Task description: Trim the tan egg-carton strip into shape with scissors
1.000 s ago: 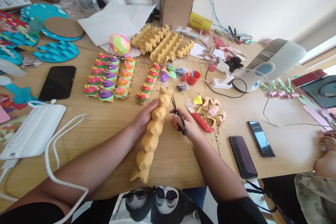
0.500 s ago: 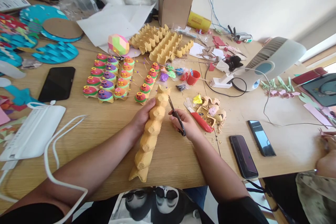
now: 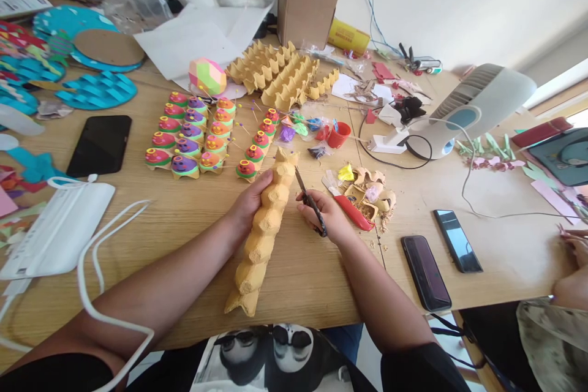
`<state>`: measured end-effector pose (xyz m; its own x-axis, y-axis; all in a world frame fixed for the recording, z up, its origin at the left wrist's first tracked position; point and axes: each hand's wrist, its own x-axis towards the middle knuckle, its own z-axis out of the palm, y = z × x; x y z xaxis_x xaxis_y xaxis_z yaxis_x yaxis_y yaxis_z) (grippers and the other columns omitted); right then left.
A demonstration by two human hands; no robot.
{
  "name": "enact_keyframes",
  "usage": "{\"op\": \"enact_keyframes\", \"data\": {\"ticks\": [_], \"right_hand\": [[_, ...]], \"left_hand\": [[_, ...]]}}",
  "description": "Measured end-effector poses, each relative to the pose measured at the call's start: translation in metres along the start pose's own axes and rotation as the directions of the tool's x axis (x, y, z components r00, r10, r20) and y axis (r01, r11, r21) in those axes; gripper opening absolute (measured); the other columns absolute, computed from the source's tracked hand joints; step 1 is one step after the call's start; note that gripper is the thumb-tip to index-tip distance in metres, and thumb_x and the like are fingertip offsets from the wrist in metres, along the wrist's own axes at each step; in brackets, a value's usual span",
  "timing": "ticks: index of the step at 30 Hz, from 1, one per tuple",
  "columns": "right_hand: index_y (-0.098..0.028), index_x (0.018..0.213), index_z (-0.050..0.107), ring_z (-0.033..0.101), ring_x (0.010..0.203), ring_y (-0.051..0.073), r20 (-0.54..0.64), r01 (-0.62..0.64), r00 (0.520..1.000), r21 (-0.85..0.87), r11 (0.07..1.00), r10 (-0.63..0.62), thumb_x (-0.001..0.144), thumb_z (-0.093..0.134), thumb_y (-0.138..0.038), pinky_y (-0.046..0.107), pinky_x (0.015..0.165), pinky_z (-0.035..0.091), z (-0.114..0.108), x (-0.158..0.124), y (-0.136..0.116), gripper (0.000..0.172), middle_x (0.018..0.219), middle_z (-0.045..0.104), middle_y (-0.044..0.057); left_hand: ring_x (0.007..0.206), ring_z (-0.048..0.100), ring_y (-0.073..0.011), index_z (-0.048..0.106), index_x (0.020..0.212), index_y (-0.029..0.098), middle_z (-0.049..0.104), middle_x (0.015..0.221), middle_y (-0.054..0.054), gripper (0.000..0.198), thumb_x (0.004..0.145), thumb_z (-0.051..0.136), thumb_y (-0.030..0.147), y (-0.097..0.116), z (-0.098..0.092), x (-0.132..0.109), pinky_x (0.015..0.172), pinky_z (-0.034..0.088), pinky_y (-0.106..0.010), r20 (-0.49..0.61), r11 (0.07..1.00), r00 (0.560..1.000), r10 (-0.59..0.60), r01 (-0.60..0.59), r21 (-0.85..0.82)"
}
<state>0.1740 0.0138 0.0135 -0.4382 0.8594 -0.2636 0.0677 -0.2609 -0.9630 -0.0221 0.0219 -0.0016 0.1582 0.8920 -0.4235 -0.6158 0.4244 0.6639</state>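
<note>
In the centre of the frame, the left hand (image 3: 250, 201) has its fingers wrapped around the upper left side of a yellow egg-carton strip (image 3: 263, 228), which slants from the middle down toward the bottom edge. Just right of centre, the right hand (image 3: 327, 215) has its fingers curled around dark-handled scissors (image 3: 302, 183), their blades pointing up beside the strip's upper end. Decorated caterpillar strips (image 3: 187, 146) stand left of centre, and carton scraps (image 3: 354, 193) lie right of centre.
</note>
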Motion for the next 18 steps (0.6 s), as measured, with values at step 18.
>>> {"op": "enact_keyframes", "data": {"ticks": [18], "right_hand": [[-0.019,0.087,0.058,0.032,0.053,0.007,-0.073,0.032,0.996,-0.184,0.982,-0.046,0.078,0.074,-0.06,0.022,0.048,0.02,0.001,0.001,-0.003,0.044,0.062,0.042,-0.008]], "left_hand": [[0.046,0.054,-0.0114,0.069,0.082,0.026,0.063,0.059,0.004,0.033,0.076,0.081,0.057,0.002,0.002,-0.002,0.049,0.038,-0.024,0.019,1.0,1.0,-0.012,0.012,0.022]]}}
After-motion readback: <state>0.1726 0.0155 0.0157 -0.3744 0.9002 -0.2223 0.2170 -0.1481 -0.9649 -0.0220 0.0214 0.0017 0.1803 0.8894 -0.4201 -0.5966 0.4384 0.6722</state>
